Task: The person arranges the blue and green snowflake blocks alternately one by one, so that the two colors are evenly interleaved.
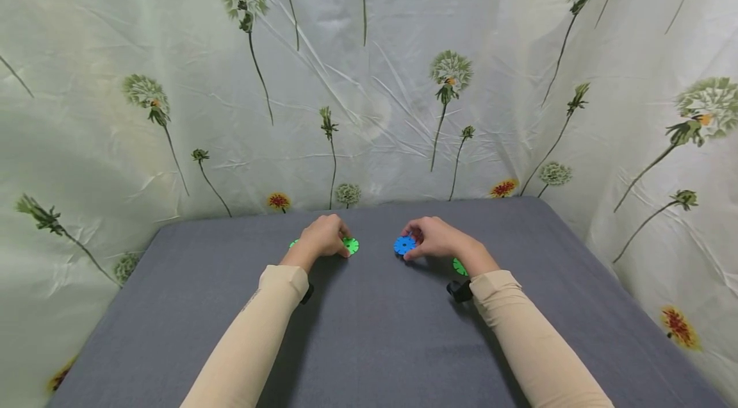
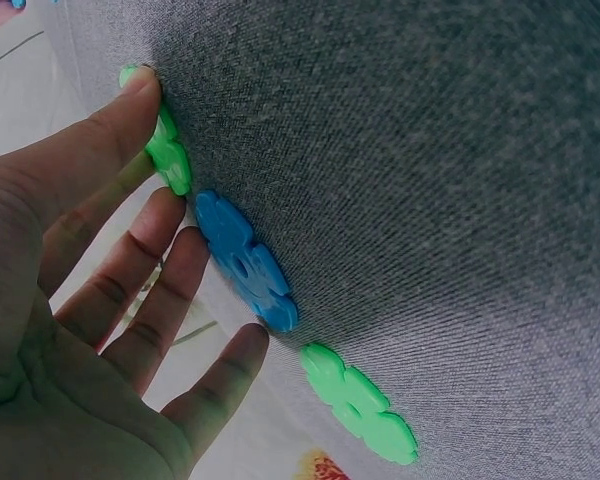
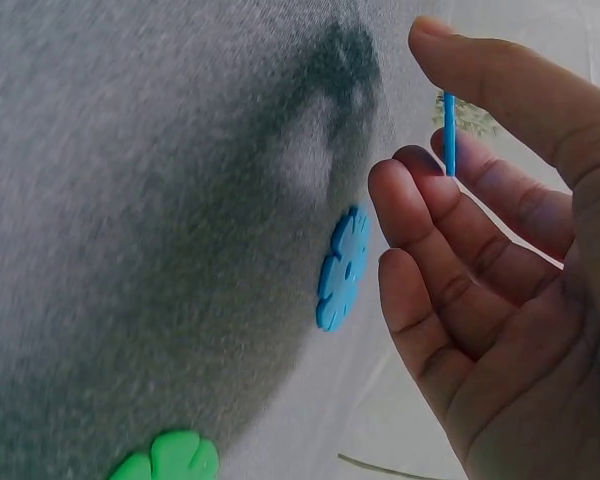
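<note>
the blue disc [image 1: 405, 245] is pinched by the right hand [image 1: 442, 239] between thumb and fingertips, face toward the head camera; the green disc [image 1: 350, 245] is to its left, well apart, at about the same depth. both are round, with no long axis. the left hand [image 1: 321, 238] pinches the green disc with thumb and index, other fingers spread. on the worktop [image 1: 375, 331], a second blue disc [image 2: 245, 262] and second green disc [image 2: 360, 403] lie beside those fingers; a third blue disc [image 3: 344, 270] lies near the right fingers, a third green disc [image 1: 459, 266] by that wrist. no disc shows between the hands.
</note>
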Action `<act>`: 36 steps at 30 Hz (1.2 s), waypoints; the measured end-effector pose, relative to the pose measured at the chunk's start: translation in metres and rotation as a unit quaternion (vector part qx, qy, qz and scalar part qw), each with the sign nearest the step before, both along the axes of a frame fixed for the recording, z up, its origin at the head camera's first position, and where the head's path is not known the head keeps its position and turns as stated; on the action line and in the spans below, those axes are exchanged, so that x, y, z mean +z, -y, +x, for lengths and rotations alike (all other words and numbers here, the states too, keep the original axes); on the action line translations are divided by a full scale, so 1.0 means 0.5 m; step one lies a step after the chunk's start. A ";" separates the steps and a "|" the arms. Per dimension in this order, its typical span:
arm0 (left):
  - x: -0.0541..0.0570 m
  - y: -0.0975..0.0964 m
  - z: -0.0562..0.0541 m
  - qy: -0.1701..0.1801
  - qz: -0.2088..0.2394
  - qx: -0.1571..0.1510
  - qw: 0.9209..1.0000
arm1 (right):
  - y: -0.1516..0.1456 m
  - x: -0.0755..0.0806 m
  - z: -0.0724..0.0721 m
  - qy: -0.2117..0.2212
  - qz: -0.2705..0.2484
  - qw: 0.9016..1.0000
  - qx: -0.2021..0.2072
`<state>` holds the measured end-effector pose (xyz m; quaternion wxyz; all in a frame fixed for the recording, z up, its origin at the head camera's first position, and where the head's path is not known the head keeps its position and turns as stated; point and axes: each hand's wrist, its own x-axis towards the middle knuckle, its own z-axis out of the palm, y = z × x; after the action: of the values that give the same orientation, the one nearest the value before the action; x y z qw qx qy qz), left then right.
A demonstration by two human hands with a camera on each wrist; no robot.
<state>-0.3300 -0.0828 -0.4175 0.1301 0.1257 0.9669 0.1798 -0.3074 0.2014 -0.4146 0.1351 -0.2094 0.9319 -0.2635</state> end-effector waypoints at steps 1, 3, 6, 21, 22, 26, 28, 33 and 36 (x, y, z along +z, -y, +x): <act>0.000 0.000 0.000 0.000 0.000 0.000 1.000 | 0.002 -0.001 -0.001 -0.001 0.000 1.000 0.000; 0.000 0.001 0.000 0.000 0.002 0.000 1.000 | 0.007 -0.002 -0.003 -0.002 -0.002 1.000 -0.001; -0.003 0.003 -0.002 -0.001 0.005 -0.004 1.000 | 0.014 -0.003 -0.005 0.000 -0.001 1.000 -0.002; -0.014 0.003 -0.005 -0.016 0.014 -0.012 1.000 | 0.041 -0.023 -0.021 0.004 0.006 1.000 0.000; -0.014 0.004 -0.004 -0.018 0.014 -0.012 1.000 | 0.045 -0.025 -0.023 0.003 0.007 1.000 0.000; -0.016 0.005 -0.004 -0.021 0.012 -0.013 1.000 | 0.059 -0.032 -0.030 0.003 0.013 1.000 0.000; -0.018 0.004 -0.004 -0.022 0.010 -0.012 1.000 | 0.067 -0.032 -0.033 0.007 0.010 1.000 0.003; -0.016 0.004 -0.006 -0.021 0.009 -0.006 1.000 | 0.083 -0.029 -0.040 0.020 0.001 1.000 0.006; -0.015 0.004 -0.008 -0.019 0.011 -0.009 1.000 | 0.091 -0.031 -0.045 0.028 -0.008 1.000 0.003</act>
<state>-0.3338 -0.0848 -0.4253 0.1116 0.1395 0.9661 0.1866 -0.3301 0.1558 -0.4304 0.1606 -0.2058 0.9248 -0.2766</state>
